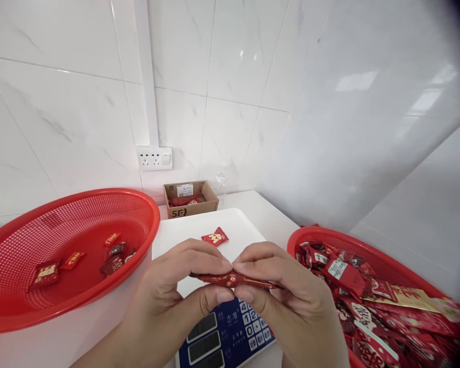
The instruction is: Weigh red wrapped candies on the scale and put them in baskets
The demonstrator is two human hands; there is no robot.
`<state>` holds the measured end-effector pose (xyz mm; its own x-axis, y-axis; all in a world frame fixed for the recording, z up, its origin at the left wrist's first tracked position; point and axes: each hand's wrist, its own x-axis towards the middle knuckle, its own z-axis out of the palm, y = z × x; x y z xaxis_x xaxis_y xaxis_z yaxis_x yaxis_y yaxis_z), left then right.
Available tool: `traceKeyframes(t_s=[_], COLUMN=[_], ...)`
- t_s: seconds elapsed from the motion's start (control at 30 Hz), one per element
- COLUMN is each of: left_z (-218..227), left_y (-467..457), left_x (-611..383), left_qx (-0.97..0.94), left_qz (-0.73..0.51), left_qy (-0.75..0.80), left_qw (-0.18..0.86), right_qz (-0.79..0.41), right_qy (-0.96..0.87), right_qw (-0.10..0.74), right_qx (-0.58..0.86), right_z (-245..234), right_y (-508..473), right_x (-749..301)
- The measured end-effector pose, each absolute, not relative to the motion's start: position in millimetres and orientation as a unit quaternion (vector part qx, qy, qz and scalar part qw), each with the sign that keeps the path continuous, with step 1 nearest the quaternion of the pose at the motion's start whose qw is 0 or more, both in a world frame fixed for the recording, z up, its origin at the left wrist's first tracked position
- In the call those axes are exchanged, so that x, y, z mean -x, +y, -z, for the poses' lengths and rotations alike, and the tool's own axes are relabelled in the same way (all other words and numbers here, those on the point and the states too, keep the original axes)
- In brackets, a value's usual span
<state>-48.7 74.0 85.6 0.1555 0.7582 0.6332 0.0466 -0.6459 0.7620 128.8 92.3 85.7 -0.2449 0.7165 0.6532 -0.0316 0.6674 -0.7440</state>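
Observation:
Between my two hands is a flat dark red packet (233, 279), seen nearly edge-on. My left hand (184, 286) pinches its left part between thumb and fingers. On the right part, my right hand (279, 286) does the same, and the fingertips of both hands meet near the middle. The packet is held above a digital scale (237, 332) with a blue keypad panel and dark displays. Behind my hands, a small red wrapped candy (215, 236) with gold print lies on the scale's white pan (191, 230).
A red perforated basket (111, 194) with several small packets stands at left. Another red basket (302, 235), heaped with red packets, is at right. A small cardboard box (191, 209) holding red packets sits behind the scale, below a wall socket (155, 158).

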Motion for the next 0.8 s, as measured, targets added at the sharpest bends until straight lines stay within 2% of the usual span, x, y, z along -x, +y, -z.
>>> traceKeyframes(t_s=[0.6,0.8], left_z=[-87.0,-85.9], left_y=[71.8,71.6], left_x=[47.7,48.5], left_qx=[-0.686,-0.674], left_qz=[-0.585,-0.592], left_qy=[0.306,0.309], left_qw=[0.305,0.315], right_qz=[-0.319,-0.337], right_qy=[-0.718,-0.742], right_qw=[0.561,0.479], right_qx=[0.261,0.327], right_z=[-87.9,-90.4], right_y=[90.9,92.8], right_x=[-125.1,-123.5])
